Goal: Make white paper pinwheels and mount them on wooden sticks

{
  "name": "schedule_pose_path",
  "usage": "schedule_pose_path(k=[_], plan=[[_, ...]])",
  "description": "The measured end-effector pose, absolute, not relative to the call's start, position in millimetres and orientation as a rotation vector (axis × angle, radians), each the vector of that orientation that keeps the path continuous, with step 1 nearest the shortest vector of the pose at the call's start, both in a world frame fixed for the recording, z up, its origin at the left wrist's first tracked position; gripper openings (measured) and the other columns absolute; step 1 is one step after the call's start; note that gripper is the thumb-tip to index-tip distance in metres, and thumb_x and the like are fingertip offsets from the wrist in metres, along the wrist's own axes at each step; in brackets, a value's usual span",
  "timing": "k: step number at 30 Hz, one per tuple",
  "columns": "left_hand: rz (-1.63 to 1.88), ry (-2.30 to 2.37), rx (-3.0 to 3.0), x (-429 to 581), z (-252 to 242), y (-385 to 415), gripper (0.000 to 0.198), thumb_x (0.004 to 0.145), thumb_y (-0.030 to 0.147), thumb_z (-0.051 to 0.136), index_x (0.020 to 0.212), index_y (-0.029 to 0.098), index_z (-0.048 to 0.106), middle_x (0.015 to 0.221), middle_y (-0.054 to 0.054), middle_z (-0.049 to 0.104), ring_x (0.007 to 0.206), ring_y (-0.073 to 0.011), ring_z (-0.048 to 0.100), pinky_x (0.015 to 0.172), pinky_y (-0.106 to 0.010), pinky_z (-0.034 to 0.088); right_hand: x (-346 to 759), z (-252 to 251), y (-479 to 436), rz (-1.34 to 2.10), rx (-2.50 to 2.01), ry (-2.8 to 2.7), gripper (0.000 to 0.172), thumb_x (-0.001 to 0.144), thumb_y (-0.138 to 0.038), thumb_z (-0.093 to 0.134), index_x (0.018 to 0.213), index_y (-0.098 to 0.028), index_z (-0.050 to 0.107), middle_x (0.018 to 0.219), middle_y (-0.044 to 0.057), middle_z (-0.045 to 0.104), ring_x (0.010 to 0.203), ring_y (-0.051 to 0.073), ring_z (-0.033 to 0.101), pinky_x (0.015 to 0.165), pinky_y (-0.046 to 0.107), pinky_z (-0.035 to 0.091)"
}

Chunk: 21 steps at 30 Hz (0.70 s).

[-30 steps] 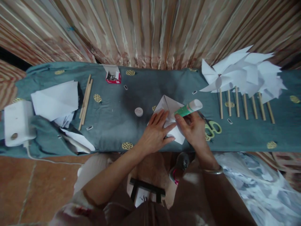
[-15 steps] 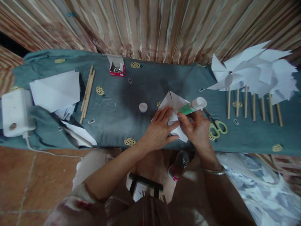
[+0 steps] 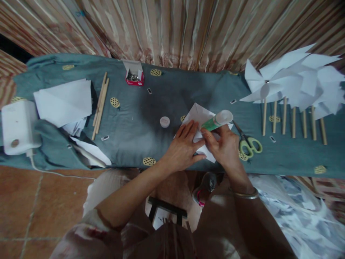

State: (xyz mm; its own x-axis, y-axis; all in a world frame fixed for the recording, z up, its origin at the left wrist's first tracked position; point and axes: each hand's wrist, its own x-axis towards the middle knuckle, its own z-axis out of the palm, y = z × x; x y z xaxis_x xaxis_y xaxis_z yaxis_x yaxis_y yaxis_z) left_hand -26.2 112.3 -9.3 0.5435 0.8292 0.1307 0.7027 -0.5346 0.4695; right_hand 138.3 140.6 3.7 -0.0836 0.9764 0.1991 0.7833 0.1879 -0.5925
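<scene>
A square of white paper (image 3: 198,112) with slits running in from its corners lies on the cloth in front of me. My left hand (image 3: 183,145) rests flat on its left side, fingers spread, pressing it down. In my right hand (image 3: 225,144) is a green and white glue stick (image 3: 217,120), gripped at a tilt with its lower end toward the middle of the paper. That end is hidden behind my fingers. The round white cap (image 3: 164,122) sits apart on the cloth, left of the paper. Green-handled scissors (image 3: 250,145) lie just right of my right hand.
Several paper pinwheels (image 3: 291,77) on wooden sticks lie at the right. To the left are loose wooden sticks (image 3: 101,106), a stack of white paper (image 3: 64,102) and a white box with a cord (image 3: 20,126). A small open red box (image 3: 134,77) of metal pins stands at the back.
My right hand and the glue stick have shifted slightly left over the paper. My left hand stays in place on it.
</scene>
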Motion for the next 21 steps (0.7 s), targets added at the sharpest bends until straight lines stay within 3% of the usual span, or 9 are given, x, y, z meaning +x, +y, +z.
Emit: schedule_pose_path(k=[21], plan=[[0.491,1.252,2.399,-26.6,-10.0,113.2,0.047,0.084,0.048,0.064,0.124,0.021,0.061,0.158,-0.015,0.030,0.147,-0.0389,0.019,0.115,-0.062,0.025,145.5,6.3,129.8,0.451,-1.610,-2.004,0.038,0.088,-0.057,0.052,0.092,-0.020,0.061,0.082,0.011,0.069,0.080,0.028,0.067,0.072,0.040,0.052]])
